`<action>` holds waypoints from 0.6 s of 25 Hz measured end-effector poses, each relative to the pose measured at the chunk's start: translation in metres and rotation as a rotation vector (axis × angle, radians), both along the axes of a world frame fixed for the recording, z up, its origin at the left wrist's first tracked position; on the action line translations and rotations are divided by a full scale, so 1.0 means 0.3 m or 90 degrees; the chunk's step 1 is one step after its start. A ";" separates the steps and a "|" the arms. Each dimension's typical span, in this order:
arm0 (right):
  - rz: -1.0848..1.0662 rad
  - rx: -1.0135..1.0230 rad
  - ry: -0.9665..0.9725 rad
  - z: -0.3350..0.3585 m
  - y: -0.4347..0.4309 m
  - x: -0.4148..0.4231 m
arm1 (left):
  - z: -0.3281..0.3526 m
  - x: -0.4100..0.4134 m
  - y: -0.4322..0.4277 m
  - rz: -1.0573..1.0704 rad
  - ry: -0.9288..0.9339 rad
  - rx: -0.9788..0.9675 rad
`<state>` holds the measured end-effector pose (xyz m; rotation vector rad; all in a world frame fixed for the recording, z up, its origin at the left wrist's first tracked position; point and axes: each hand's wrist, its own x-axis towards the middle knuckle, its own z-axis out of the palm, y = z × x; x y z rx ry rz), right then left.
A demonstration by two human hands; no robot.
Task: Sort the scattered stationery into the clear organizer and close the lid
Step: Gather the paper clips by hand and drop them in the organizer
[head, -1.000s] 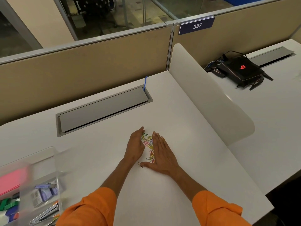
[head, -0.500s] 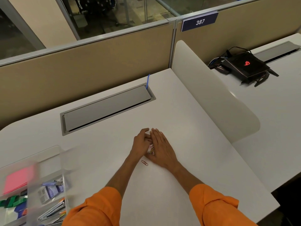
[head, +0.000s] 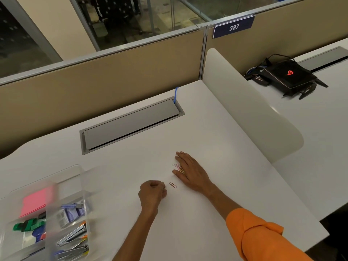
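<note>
I've got the left hand (head: 152,193) fisted, contents hidden, well right of the clear organizer (head: 80,176); farther right the right hand (head: 191,171) lies flat over the paper clips (head: 177,166), one stray clip (head: 172,184) between them.

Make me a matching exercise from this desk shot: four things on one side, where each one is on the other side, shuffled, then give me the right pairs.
Things
1. single paper clip
2. pink notes
3. black device
4. right hand

Places
A. on the neighbouring desk
B. flat on the desk, fingers over a bunch of paper clips
C. on the desk, between the left hand and the right hand
D. inside the clear organizer

Pairs: 1-C, 2-D, 3-A, 4-B
</note>
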<state>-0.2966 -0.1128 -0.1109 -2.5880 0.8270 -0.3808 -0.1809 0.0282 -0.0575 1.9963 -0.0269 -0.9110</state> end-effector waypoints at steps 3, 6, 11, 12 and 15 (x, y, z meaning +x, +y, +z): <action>0.036 0.006 -0.018 -0.001 0.025 -0.018 | 0.019 -0.034 -0.004 0.014 0.106 -0.036; 0.076 0.003 -0.019 -0.010 0.053 -0.038 | 0.057 -0.061 -0.053 0.079 0.233 -0.086; 0.086 0.010 -0.039 -0.007 0.066 -0.051 | 0.052 -0.067 -0.085 0.083 0.310 -0.135; 0.086 0.016 -0.043 -0.009 0.066 -0.053 | 0.045 -0.062 -0.083 0.071 0.318 -0.141; 0.083 0.023 -0.046 -0.017 0.067 -0.055 | 0.030 -0.045 -0.064 0.025 0.233 -0.126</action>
